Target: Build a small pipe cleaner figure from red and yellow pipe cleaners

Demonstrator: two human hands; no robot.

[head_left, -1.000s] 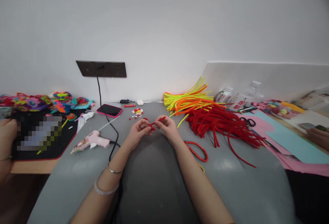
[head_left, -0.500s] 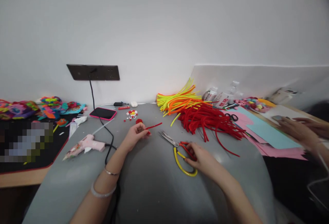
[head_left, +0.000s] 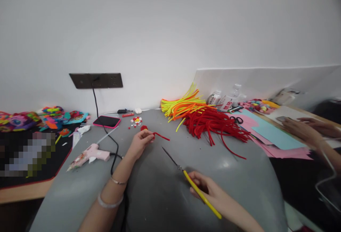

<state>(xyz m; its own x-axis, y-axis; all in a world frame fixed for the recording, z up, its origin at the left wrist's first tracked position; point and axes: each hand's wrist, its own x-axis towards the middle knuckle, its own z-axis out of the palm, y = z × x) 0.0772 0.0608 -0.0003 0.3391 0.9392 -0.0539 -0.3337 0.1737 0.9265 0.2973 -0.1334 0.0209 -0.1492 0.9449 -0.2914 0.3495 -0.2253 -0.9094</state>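
Between the fingertips of my left hand (head_left: 140,144) is a red pipe cleaner (head_left: 162,136), its free end sticking out to the right. A round red piece (head_left: 144,128) shows just above those fingers; whether it joins the pipe cleaner I cannot tell. My right hand (head_left: 204,184) is closed around scissors (head_left: 197,189) with a yellow handle, seen edge-on, the blades pointing up and left. The blade tips are apart from the pipe cleaner. Beyond my hands lies a heap of red pipe cleaners (head_left: 213,123), beside a yellow and orange bundle (head_left: 183,106).
A pink glue gun (head_left: 92,154) with a black cord (head_left: 115,154) lies left of my left arm. Behind are a phone (head_left: 107,121) and small red and white pieces (head_left: 136,121). At right, coloured paper (head_left: 282,136) lies near another person's hands (head_left: 301,130).
My right hand has turned the scissors edge-on and moved slightly down, toward me. The pipe cleaner's free end now slopes downward instead of upward. My left hand has shifted slightly.
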